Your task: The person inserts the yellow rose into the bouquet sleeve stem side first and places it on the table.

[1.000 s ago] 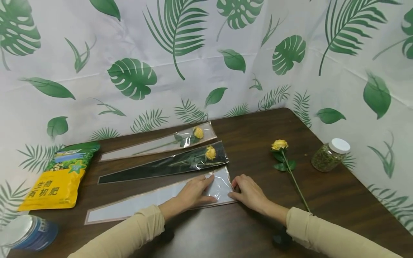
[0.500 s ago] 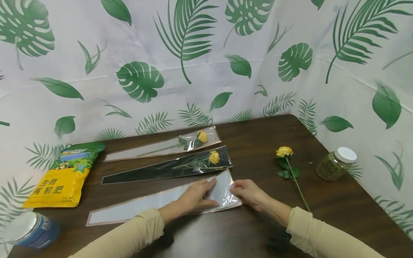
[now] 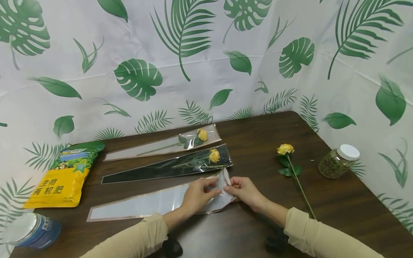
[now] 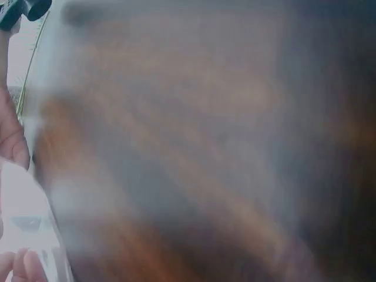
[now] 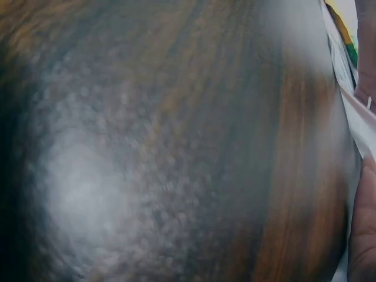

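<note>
Left hand (image 3: 197, 194) curled, right hand (image 3: 246, 193) in pinch, on pale sleeve (image 3: 145, 203); blue tin (image 3: 46, 233) only in head view.

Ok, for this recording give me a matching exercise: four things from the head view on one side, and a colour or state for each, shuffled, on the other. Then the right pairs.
Things
1. front wrapper
2. loose rose
3. jar
4. can

Colours and states
A. greenish bits inside, white lid
B. pinched at its wide end by the right hand
C. blue sides, silvery top
D. yellow head, green stem

Right pairs: 1-B, 2-D, 3-A, 4-C
</note>
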